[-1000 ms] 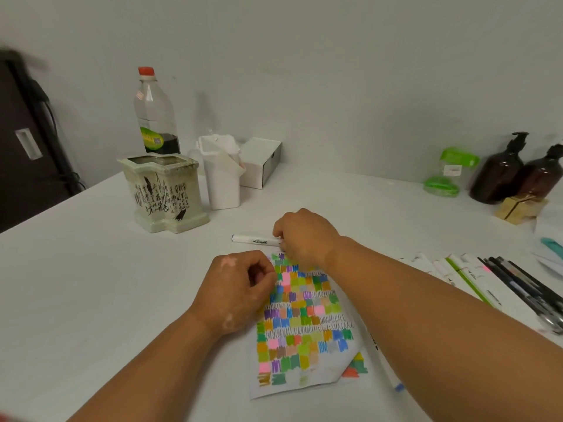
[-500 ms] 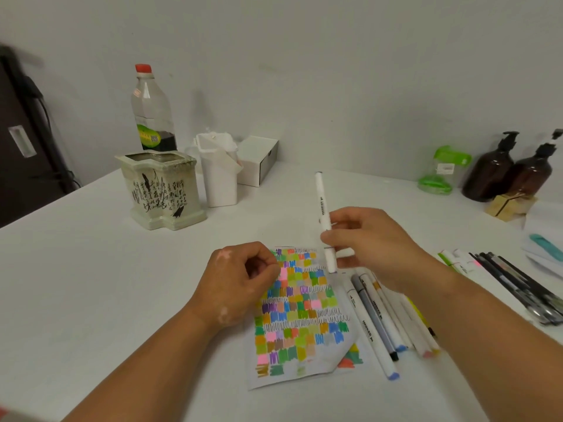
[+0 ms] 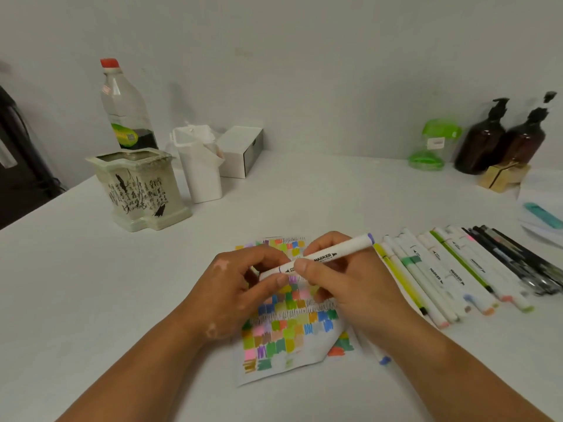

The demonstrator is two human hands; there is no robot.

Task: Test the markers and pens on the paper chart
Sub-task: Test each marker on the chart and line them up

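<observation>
A paper chart (image 3: 286, 333) covered in small coloured swatches lies on the white table (image 3: 91, 284) in front of me. Both hands hold one white marker (image 3: 332, 254) with a purple end cap, lying nearly level above the chart's upper part. My right hand (image 3: 344, 281) grips the marker's barrel around the middle. My left hand (image 3: 243, 284) pinches its left end, where the cap sits. A row of white markers (image 3: 438, 275) and black pens (image 3: 518, 263) lies on the table to the right.
At the back left stand a ceramic pot (image 3: 140, 190), a plastic bottle (image 3: 125, 108), a white container (image 3: 201, 166) and a white box (image 3: 243, 150). Two brown pump bottles (image 3: 502, 138) and a green-lidded jar (image 3: 432, 144) stand back right. A blue-tipped marker (image 3: 380, 357) pokes out under my right forearm.
My right hand has lowered the marker from upright to nearly level over the chart. My left hand has come off the paper's edge and taken hold of the marker's left end.
</observation>
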